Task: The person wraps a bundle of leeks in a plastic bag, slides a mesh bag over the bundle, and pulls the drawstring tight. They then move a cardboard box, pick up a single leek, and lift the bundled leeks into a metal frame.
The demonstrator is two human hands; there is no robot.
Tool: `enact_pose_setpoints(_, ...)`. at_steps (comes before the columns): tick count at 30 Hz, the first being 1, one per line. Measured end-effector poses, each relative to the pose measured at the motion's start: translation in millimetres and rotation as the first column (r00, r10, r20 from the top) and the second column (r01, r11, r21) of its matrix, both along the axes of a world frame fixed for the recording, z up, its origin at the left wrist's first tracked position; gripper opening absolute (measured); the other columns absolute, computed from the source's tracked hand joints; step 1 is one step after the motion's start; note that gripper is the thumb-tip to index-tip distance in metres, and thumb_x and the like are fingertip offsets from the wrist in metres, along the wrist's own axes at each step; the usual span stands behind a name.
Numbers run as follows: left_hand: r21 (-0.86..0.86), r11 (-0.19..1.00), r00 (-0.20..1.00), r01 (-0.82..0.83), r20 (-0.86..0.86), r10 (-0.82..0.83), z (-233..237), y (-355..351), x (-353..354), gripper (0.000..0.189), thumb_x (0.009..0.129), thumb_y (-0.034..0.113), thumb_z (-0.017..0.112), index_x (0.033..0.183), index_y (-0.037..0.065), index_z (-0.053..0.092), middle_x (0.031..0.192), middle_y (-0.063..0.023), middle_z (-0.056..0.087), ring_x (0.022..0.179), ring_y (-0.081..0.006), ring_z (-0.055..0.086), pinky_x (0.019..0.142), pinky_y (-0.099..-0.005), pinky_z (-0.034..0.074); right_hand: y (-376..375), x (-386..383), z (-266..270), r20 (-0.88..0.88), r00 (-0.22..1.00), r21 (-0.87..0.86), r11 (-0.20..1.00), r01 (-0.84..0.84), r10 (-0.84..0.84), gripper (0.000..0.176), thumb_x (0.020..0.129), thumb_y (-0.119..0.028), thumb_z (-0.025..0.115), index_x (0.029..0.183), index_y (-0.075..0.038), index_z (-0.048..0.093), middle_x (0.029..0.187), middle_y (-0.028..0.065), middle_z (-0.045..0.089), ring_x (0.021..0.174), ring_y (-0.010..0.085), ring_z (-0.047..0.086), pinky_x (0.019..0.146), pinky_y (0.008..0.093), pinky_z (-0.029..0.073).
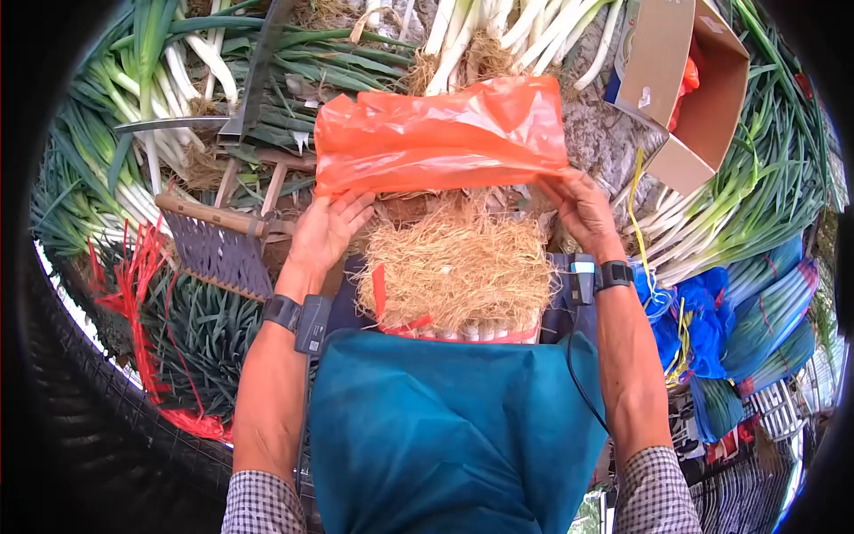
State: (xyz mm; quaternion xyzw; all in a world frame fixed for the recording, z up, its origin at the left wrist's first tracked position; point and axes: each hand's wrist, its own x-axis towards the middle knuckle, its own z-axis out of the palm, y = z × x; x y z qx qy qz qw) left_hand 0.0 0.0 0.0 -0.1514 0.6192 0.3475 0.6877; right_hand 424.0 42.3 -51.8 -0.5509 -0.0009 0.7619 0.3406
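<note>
One orange plastic sheet (pixel 440 133), likely light, limp, slippery and best held by its corners, spans just beyond the rooty bundle (pixel 458 267), right grip (pixel 583 209) pinching one corner, left grip's (pixel 331 222) closure unclear, leeks (pixel 455 44) farther beyond.

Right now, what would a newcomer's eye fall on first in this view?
The bright orange plastic, spread between the left hand and right hand at upper centre. Below it in the picture sits a dense mat of straw-coloured roots, then a broad teal cloth at lower middle.
</note>
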Motion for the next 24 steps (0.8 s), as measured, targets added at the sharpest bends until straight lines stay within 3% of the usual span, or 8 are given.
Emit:
enact_pose_setpoints(5, -0.166, 0.969, 0.983, 0.185, 0.019, -0.184, -68, -59, -8, 0.040, 0.108, 0.025, 0.037, 0.140, 0.003, 0.045, 0.131, -0.0215, 0.060, 0.121, -0.0331, 0.060, 0.100, -0.0443, 0.051, -39, -10, -53, 0.120, 0.935, -0.213, 0.929, -0.303, 0.333, 0.033, 0.095, -0.022, 0.069, 0.110, 0.007, 0.064, 0.107, 0.0135, 0.069, 0.099, 0.0236, 0.069, 0.088, 0.0363, 0.057)
enact_pose_setpoints(6, -0.288, 0.892, 0.934, 0.347, 0.017, -0.358, -76, -77, -5, 0.039, 0.107, 0.026, 0.043, 0.135, 0.001, 0.053, 0.122, -0.0146, 0.067, 0.109, -0.0244, 0.066, 0.092, -0.0362, 0.054, -55, 1, -64, 0.244, 0.722, -0.277, 0.760, -0.587, 0.647, 0.035, 0.098, -0.028, 0.065, 0.109, 0.005, 0.066, 0.104, 0.0106, 0.070, 0.092, 0.0192, 0.068, 0.083, 0.0342, 0.055)
enact_pose_setpoints(9, -0.080, 0.926, 0.929, 0.369, 0.046, -0.366, -72, -153, -13, 0.037, 0.104, 0.030, 0.051, 0.125, 0.001, 0.062, 0.116, -0.0071, 0.069, 0.098, -0.0161, 0.067, 0.084, -0.0302, 0.055, -92, 7, -50, 0.124, 0.720, -0.123, 0.731, -0.672, 0.683, 0.036, 0.097, -0.027, 0.066, 0.117, 0.003, 0.063, 0.106, 0.0062, 0.069, 0.086, 0.0118, 0.063, 0.074, 0.0288, 0.054)
enact_pose_setpoints(11, -0.338, 0.754, 0.787, 0.563, -0.059, -0.614, -171, -274, -65, 0.038, 0.102, 0.032, 0.056, 0.111, -0.004, 0.068, 0.105, -0.0033, 0.071, 0.087, -0.0148, 0.066, 0.079, -0.0309, 0.053, -106, 16, -32, 0.327, 0.679, 0.331, 0.593, -0.734, 0.657, 0.037, 0.098, -0.025, 0.064, 0.122, 0.002, 0.062, 0.109, 0.0060, 0.069, 0.090, 0.0109, 0.062, 0.077, 0.0293, 0.053)
enact_pose_setpoints(13, -0.395, 0.917, 0.996, 0.057, -0.038, -0.078, 9, -138, 26, 0.040, 0.104, 0.032, 0.052, 0.103, -0.005, 0.069, 0.093, -0.0098, 0.073, 0.079, -0.0180, 0.065, 0.075, -0.0342, 0.051, -94, -5, 28, 0.164, 0.881, 0.009, 0.892, -0.452, 0.445, 0.034, 0.101, -0.027, 0.058, 0.117, 0.001, 0.066, 0.107, 0.0060, 0.070, 0.092, 0.0123, 0.064, 0.080, 0.0290, 0.052)
enact_pose_setpoints(16, -0.194, 0.664, 0.529, 0.722, -0.462, -0.711, 21, -161, 11, 0.045, 0.106, 0.034, 0.045, 0.098, -0.005, 0.068, 0.085, -0.0179, 0.070, 0.075, -0.0237, 0.064, 0.074, -0.0368, 0.049, -75, 14, 56, 0.265, 0.734, -0.111, 0.776, -0.622, 0.626, 0.034, 0.100, -0.028, 0.061, 0.118, 0.000, 0.066, 0.109, 0.0045, 0.070, 0.092, 0.0133, 0.062, 0.080, 0.0300, 0.050)
enact_pose_setpoints(19, -0.144, 0.458, 0.124, 0.877, -0.854, -0.505, 27, -152, 31, 0.043, 0.105, 0.034, 0.047, 0.098, -0.004, 0.067, 0.082, -0.0185, 0.069, 0.076, -0.0226, 0.064, 0.076, -0.0365, 0.049, -76, 1, 73, 0.340, 0.781, -0.174, 0.851, -0.495, 0.523, 0.029, 0.101, -0.030, 0.061, 0.103, -0.003, 0.071, 0.092, 0.0004, 0.067, 0.087, 0.0091, 0.058, 0.076, 0.0273, 0.047)
enact_pose_setpoints(24, -0.209, 0.831, 0.577, 0.515, -0.633, -0.516, 36, -131, 52, 0.035, 0.100, 0.031, 0.056, 0.109, -0.002, 0.064, 0.099, -0.0161, 0.070, 0.086, -0.0188, 0.065, 0.078, -0.0345, 0.050, -80, -2, 87, 0.265, 0.838, -0.121, 0.879, -0.462, 0.477, 0.028, 0.096, -0.028, 0.069, 0.104, -0.001, 0.069, 0.093, 0.0000, 0.067, 0.092, 0.0087, 0.058, 0.082, 0.0255, 0.047)
